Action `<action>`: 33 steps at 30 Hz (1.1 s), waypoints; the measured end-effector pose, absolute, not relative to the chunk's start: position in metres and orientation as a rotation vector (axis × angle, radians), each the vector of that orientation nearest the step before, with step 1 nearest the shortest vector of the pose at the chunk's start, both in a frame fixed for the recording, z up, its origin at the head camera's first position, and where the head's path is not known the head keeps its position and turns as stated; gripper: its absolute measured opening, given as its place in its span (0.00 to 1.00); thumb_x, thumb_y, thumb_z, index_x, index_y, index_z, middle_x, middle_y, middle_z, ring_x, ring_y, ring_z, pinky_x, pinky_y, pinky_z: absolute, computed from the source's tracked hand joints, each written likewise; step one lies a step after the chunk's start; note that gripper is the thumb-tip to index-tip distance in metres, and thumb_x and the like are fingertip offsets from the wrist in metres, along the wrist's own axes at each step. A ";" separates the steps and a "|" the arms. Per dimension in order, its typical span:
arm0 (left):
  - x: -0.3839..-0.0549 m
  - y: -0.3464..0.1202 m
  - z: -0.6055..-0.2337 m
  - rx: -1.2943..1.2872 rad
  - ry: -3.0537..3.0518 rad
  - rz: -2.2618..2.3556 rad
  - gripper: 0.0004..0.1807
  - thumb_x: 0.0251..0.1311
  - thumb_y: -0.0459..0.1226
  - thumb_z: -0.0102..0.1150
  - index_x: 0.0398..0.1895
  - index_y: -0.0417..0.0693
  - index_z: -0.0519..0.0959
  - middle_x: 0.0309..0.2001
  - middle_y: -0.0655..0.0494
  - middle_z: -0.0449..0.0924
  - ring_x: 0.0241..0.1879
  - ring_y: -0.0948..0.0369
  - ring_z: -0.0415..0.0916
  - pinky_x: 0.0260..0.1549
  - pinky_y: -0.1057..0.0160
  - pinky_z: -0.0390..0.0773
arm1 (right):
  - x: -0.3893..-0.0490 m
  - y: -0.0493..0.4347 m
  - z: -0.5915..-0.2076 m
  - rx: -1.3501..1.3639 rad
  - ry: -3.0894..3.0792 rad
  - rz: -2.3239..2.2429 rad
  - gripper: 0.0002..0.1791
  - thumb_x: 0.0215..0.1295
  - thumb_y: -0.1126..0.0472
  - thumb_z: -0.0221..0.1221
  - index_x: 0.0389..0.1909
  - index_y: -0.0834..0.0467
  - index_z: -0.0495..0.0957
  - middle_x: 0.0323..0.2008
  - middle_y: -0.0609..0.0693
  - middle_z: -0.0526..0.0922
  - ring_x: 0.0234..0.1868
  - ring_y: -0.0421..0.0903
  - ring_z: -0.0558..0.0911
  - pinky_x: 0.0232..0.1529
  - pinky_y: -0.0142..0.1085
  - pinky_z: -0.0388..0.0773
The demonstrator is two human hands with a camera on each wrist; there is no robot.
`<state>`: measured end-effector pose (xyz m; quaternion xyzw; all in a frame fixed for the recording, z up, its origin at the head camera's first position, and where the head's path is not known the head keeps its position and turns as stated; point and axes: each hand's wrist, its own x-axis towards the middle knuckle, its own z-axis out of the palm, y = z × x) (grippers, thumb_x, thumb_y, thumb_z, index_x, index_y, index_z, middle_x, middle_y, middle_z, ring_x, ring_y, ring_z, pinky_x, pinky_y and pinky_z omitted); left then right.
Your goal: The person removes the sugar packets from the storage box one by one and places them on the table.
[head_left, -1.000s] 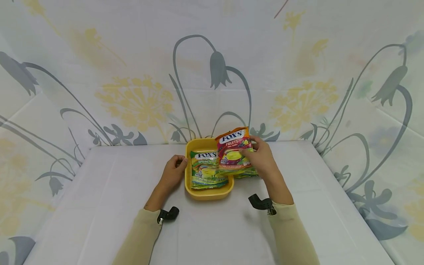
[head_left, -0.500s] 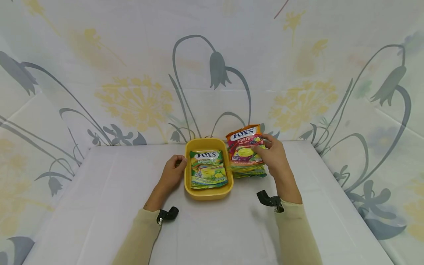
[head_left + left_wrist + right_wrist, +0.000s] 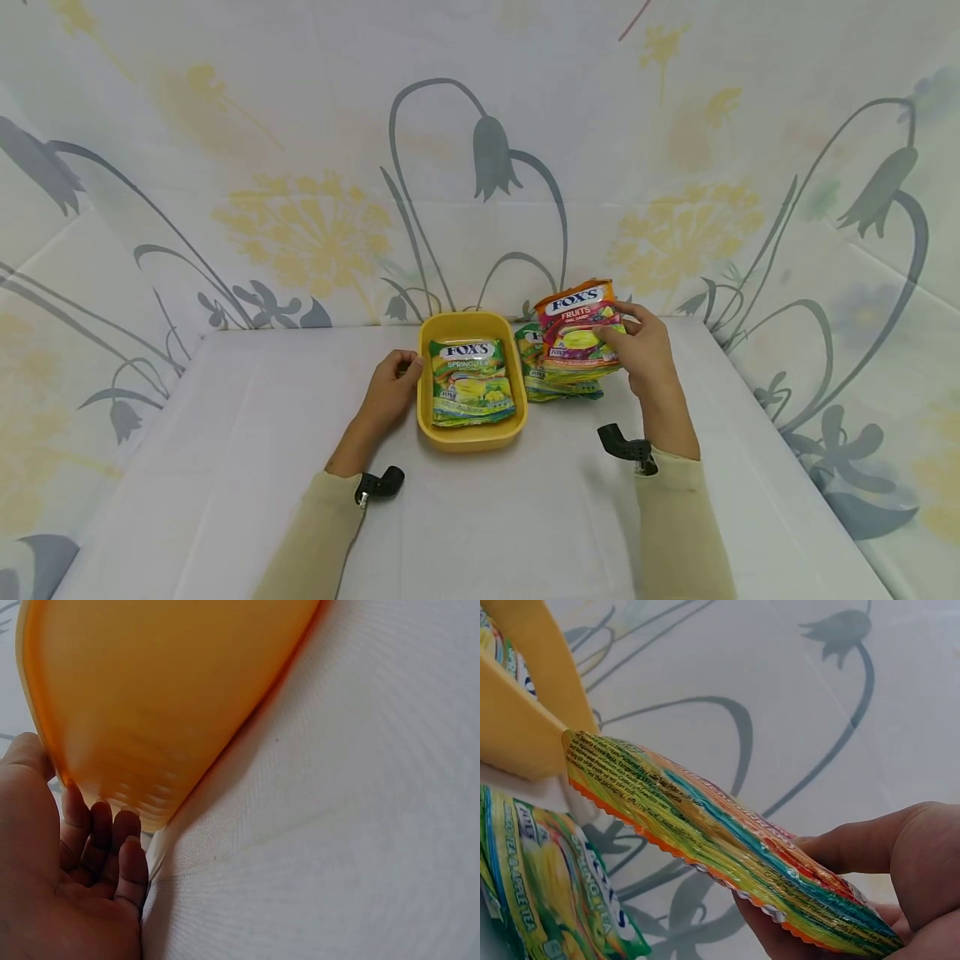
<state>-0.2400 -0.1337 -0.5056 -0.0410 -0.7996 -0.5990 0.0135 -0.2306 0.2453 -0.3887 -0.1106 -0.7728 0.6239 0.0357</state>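
My left hand (image 3: 392, 387) holds the left rim of a yellow plastic tray (image 3: 472, 442), its thumb over the rim and its fingers (image 3: 127, 859) curled against the outer wall. Inside the tray lies a green Fox's Spring Tea candy bag (image 3: 472, 387). My right hand (image 3: 641, 346) pinches a red and orange Fox's Fruits candy bag (image 3: 579, 325) at its right side, thumb on the front. In the right wrist view this held bag (image 3: 727, 832) appears edge-on. Below it, right of the tray, another green candy bag (image 3: 536, 383) lies partly covered.
A white cloth covers the table (image 3: 495, 525). Behind it rises a flower-patterned cloth backdrop (image 3: 480, 233), close to the tray and bags. Each wrist wears a black camera mount, the right one (image 3: 626, 446) jutting inward over the table.
My right hand has carried the red candy bag rightward, off the tray's right edge. More of the green bag beside the tray now shows. The left hand and tray stay put.
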 end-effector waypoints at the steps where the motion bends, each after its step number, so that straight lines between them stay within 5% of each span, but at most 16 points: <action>1: -0.240 -0.134 -0.505 -0.127 -2.492 -1.864 0.16 0.81 0.42 0.52 0.55 0.36 0.76 0.53 0.42 0.79 0.53 0.51 0.76 0.53 0.59 0.76 | -0.230 0.247 -0.389 -0.347 -2.369 1.912 0.36 0.77 0.60 0.63 0.81 0.57 0.62 0.71 0.66 0.75 0.57 0.55 0.82 0.41 0.27 0.84; 10: -0.240 -0.134 -0.505 -0.111 -2.507 -1.844 0.16 0.81 0.42 0.52 0.56 0.36 0.76 0.53 0.41 0.79 0.54 0.51 0.75 0.53 0.59 0.76 | -0.229 0.266 -0.396 -0.396 -2.323 1.878 0.34 0.76 0.57 0.64 0.79 0.55 0.65 0.68 0.65 0.77 0.42 0.39 0.84 0.40 0.28 0.84; 33: -0.240 -0.133 -0.505 -0.107 -2.495 -1.846 0.16 0.81 0.42 0.52 0.56 0.36 0.76 0.54 0.41 0.79 0.54 0.51 0.76 0.54 0.60 0.76 | -0.239 0.303 -0.424 -0.638 -2.108 1.869 0.30 0.73 0.58 0.67 0.75 0.47 0.75 0.60 0.56 0.80 0.44 0.40 0.83 0.37 0.26 0.83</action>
